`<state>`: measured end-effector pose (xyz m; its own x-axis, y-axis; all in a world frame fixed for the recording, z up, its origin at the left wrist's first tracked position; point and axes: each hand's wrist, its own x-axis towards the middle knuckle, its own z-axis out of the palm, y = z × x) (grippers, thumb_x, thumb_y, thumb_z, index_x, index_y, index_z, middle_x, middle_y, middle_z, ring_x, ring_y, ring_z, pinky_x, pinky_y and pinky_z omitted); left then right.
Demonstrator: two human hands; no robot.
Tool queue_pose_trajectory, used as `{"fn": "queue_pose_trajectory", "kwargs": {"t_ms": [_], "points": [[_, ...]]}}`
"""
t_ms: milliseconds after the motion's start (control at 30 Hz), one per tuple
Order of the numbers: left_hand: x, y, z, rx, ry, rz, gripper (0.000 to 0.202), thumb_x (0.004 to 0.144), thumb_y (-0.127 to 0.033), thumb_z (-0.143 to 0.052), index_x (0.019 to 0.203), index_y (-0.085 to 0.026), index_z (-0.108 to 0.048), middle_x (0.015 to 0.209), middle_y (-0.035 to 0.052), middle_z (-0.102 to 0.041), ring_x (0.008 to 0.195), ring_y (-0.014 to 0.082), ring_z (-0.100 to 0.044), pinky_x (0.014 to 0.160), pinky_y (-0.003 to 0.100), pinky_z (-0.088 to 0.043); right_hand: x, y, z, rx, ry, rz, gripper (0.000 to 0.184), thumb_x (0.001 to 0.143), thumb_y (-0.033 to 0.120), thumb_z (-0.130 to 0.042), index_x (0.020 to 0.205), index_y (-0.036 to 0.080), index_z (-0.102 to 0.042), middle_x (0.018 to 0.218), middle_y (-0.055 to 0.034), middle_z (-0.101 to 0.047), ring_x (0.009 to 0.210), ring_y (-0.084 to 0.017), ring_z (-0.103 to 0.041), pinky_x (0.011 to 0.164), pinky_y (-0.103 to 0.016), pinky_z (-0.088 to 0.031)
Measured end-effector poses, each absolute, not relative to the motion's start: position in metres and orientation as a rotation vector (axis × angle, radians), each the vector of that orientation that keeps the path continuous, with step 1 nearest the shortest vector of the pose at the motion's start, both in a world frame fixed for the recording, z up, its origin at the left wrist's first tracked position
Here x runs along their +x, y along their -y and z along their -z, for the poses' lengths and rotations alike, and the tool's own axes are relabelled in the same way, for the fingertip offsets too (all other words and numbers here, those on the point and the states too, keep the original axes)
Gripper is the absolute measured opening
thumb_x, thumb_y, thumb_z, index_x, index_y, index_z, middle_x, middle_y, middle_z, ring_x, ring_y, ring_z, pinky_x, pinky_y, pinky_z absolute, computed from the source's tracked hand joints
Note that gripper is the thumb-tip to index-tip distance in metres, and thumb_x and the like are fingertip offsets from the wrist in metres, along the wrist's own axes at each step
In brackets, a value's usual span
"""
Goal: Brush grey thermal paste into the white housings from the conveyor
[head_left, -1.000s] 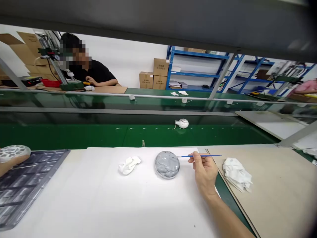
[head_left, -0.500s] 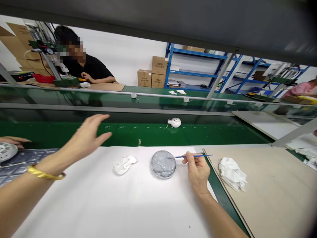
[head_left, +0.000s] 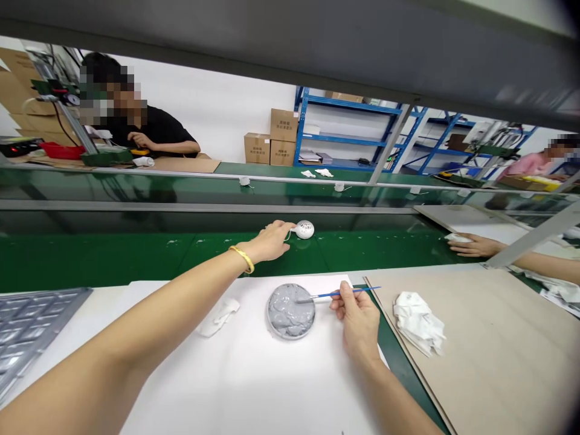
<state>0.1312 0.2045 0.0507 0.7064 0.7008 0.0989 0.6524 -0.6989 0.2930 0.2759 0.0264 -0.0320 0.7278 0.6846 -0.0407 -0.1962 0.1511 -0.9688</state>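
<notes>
My right hand [head_left: 357, 323] is clamped on a blue brush [head_left: 347, 292], pinched between thumb and fingers, with its tip down in grey paste [head_left: 290, 311]. The paste fills a round dish [head_left: 272, 320], which sits on a white sheet [head_left: 235, 386] just left of my right hand.

My left arm reaches out over the sheet, with a gold bangle [head_left: 243, 258] on the wrist. Beyond the dish, my left hand [head_left: 268, 241] lies on a green conveyor belt [head_left: 136, 260]. Its fingertips [head_left: 283, 225] meet the near end of a white device [head_left: 304, 229] with a perforated round head. I can't tell whether they are closed on it or only touching it.

A crumpled cloth [head_left: 218, 318] lies on the sheet just left of the dish, and a ribbed tray [head_left: 31, 323] lies farther left. To the right of the dish, a second cloth [head_left: 417, 323] rests on a cardboard sheet [head_left: 480, 356]. Well right of the dish, across the belt, a co-worker's hand [head_left: 475, 245] rests on a pale board [head_left: 466, 220].
</notes>
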Motion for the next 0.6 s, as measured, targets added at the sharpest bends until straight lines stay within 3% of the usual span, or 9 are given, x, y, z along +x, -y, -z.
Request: {"fn": "queue_pose_trajectory", "kwargs": {"t_ms": [167,333,467,600], "points": [[0.166,-0.231,-0.038,2.740,-1.098,-0.244,0.054,0.085,-0.024,-0.057,0.134,-0.020,-0.035,0.140,0.0118,-0.036,0.121,0.0306,-0.042,0.096,0.052,-0.040,0.279,-0.028,0.033,-1.188,0.338,-0.784,0.043,0.064,0.052,-0.074,0.067,0.014,-0.056,0.054,-0.0027,-0.059,0.043,-0.008,-0.046,0.040,-0.019,-0.032],[0.184,-0.256,-0.024,2.819,-1.128,-0.227,0.055,0.085,-0.028,-0.058,0.135,-0.021,-0.035,0.145,0.0112,-0.029,0.128,0.0333,-0.034,0.102,0.058,-0.032,0.281,-0.028,0.035,-1.152,0.257,-0.854,0.043,0.062,0.050,-0.076,0.071,0.014,-0.056,0.059,-0.0030,-0.060,0.045,-0.009,-0.047,0.039,-0.020,-0.034],[0.192,-0.265,-0.016,2.825,-1.097,-0.167,0.051,0.086,-0.027,-0.057,0.133,-0.022,-0.039,0.145,0.0103,-0.030,0.125,0.0315,-0.039,0.100,0.055,-0.036,0.280,-0.028,0.033,-1.140,0.250,-0.840,0.040,0.063,0.048,-0.076,0.072,0.014,-0.057,0.060,-0.0031,-0.061,0.044,-0.009,-0.048,0.039,-0.020,-0.034],[0.191,-0.271,-0.012,2.729,-1.208,-0.158,0.041,0.088,-0.027,-0.055,0.127,-0.020,-0.045,0.135,0.0105,-0.043,0.115,0.0273,-0.049,0.094,0.051,-0.043,0.279,-0.028,0.030,-1.146,0.263,-0.811,0.039,0.065,0.048,-0.074,0.070,0.015,-0.055,0.060,-0.0030,-0.061,0.045,-0.009,-0.048,0.039,-0.020,-0.034]]}}
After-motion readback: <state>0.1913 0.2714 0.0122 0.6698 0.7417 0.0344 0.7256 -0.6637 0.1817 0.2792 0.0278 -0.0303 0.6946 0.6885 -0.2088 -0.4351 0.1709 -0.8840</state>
